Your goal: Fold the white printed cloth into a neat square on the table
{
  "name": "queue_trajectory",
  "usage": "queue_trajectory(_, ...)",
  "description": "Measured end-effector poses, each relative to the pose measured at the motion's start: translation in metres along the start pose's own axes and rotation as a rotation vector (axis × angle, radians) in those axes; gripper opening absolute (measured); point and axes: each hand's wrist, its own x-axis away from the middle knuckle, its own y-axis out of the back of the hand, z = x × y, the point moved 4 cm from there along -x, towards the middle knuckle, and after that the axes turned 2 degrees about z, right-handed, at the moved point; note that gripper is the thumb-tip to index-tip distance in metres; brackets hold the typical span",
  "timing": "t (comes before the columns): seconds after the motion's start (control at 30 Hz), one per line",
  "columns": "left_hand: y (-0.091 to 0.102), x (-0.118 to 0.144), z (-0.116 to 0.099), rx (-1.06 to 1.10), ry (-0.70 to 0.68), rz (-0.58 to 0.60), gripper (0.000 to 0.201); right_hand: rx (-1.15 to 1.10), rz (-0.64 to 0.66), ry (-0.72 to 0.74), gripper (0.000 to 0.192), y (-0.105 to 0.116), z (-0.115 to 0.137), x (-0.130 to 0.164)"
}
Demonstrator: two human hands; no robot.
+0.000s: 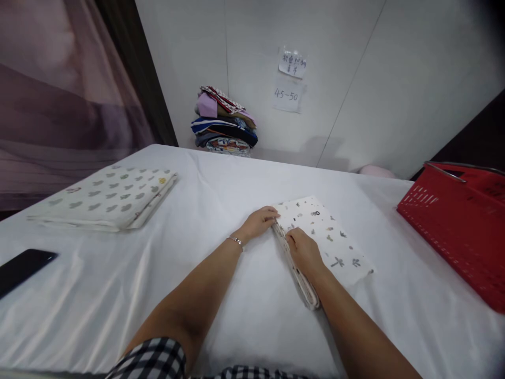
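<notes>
A white cloth [329,239] with small grey and dark printed motifs lies partly folded in front of me, its thick layered edge facing left. My left hand [260,221] pinches the far left corner of that edge, thumb and fingers closed. Farther along the same edge, nearer to me, my right hand [304,251] grips the layers with curled fingers. The right part of the cloth lies flat on the table. On the left rests a second folded cloth [114,197], white with grey mouse-head shapes, apart from both hands.
A white sheet covers the table [189,295]. A black phone [26,268] lies at the left edge, and a red plastic basket [457,226] stands at the right. Behind the table is a stack of folded clothes [224,126] by the wall, with paper notes [290,96] above.
</notes>
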Motion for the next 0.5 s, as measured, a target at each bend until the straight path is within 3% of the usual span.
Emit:
queue_trajectory(0.3, 0.0041, 0.0019, -0.0057, -0.221, -0.086, 0.000, 0.028, -0.044, -0.015, -0.011, 0.018, 0.0021, 0.0026, 0.0008)
queue_trajectory(0.5, 0.0062, 0.0032, -0.0064, -0.406, -0.067, -0.013, 0.031, -0.041, -0.012, -0.038, 0.018, 0.0011, 0.0009, -0.0002)
